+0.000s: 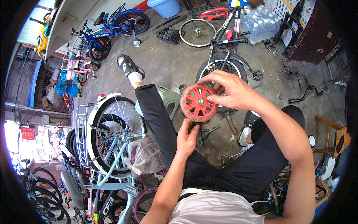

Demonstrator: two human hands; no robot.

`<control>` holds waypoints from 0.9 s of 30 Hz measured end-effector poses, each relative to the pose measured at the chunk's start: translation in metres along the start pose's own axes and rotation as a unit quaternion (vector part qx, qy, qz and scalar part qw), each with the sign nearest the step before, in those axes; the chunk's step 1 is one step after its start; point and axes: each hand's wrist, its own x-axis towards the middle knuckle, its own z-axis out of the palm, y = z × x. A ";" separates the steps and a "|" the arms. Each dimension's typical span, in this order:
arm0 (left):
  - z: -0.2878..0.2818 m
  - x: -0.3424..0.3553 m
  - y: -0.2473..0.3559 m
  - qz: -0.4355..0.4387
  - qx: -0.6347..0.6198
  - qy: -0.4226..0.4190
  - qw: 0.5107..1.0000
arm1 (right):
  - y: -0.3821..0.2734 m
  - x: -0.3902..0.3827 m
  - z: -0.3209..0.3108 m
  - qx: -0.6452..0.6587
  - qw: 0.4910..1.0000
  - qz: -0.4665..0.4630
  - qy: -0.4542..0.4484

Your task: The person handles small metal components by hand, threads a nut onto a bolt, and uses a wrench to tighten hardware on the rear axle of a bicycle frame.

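A small red spoked wheel (192, 109) with a clear outer tyre is held up in front of me, its metal hub facing up toward me. My left hand (187, 137) is closed, pinching the lower rim between thumb and fingers. From the right comes my right hand (233, 91), its thumb resting near the hub and its index finger over the top edge. The other fingers of that hand curl behind the wheel and are partly hidden. A dark part shows just under the wheel by my left hand; I cannot make out what it is.
Below the wheel lie a hammer (231, 125), a wrench (232, 137) and green-handled pliers (212, 130). A bicycle frame with a wheel (203, 71) stands ahead. To the left is a light blue bicycle (115, 158) with a plastic bag (144, 156). Water bottles (257, 30) stand far right.
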 end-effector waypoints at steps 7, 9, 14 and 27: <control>-0.020 -0.009 -0.002 0.058 0.124 0.037 0.990 | 0.007 0.004 0.009 0.136 0.991 0.020 -0.003; -0.011 -0.002 0.029 0.154 0.240 0.019 0.958 | 0.016 0.005 0.007 0.233 0.970 0.061 -0.017; 0.008 -0.004 0.105 0.139 0.450 0.045 0.881 | 0.018 0.000 0.010 0.321 0.931 0.168 -0.048; 0.005 -0.007 0.131 0.192 0.537 0.097 0.816 | 0.000 0.000 0.024 0.328 0.934 0.115 0.086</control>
